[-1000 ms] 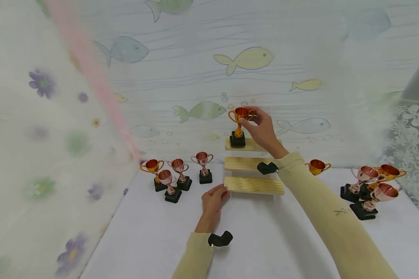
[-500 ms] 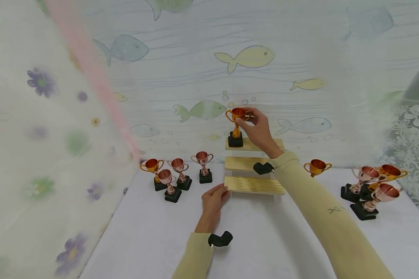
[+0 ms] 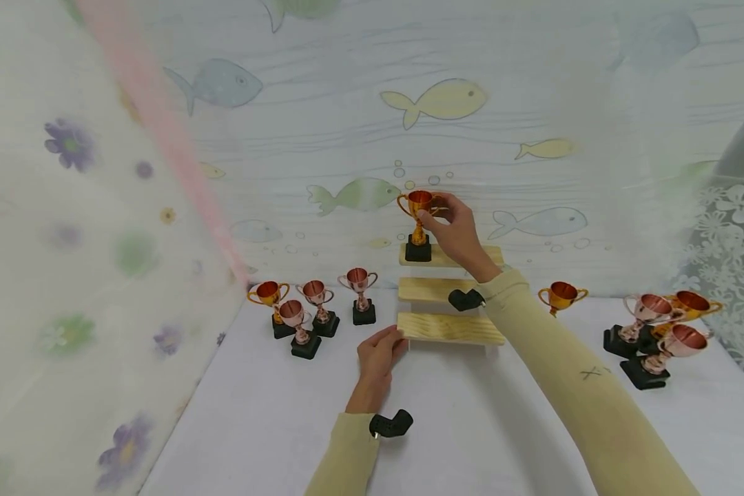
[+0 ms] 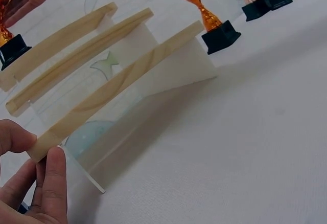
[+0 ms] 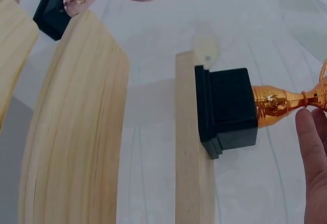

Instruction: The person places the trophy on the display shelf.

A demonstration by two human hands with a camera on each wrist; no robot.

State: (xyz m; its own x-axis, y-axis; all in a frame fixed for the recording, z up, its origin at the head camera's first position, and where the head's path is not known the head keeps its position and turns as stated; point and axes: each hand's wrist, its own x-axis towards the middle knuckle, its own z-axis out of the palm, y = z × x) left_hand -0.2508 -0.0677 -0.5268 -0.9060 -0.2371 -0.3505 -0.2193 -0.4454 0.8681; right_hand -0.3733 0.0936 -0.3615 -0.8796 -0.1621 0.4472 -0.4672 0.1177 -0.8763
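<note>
A gold trophy cup (image 3: 418, 231) with a black base stands upright on the left part of the top wooden step of a three-tier display stand (image 3: 451, 329). My right hand (image 3: 461, 231) holds the cup by its right side, thumb in front. In the right wrist view the black base (image 5: 232, 111) sits against the top step (image 5: 186, 183). Lower down, my left hand (image 3: 377, 358) pinches the left end of the bottom step; the left wrist view shows thumb above and fingers (image 4: 55, 178) below that board (image 4: 102, 96).
Left of the stand are a gold trophy (image 3: 269, 296) and several rose-coloured ones, one a rose trophy (image 3: 361, 293) close by. At right stand another gold trophy (image 3: 561, 296), partly behind my sleeve, and a cluster with a rose trophy (image 3: 669, 355). A fish-printed curtain (image 3: 322, 138) hangs behind.
My right hand and the gold trophy have shifted slightly left along the top step, mostly in the first half second. The left hand stays at the bottom step.
</note>
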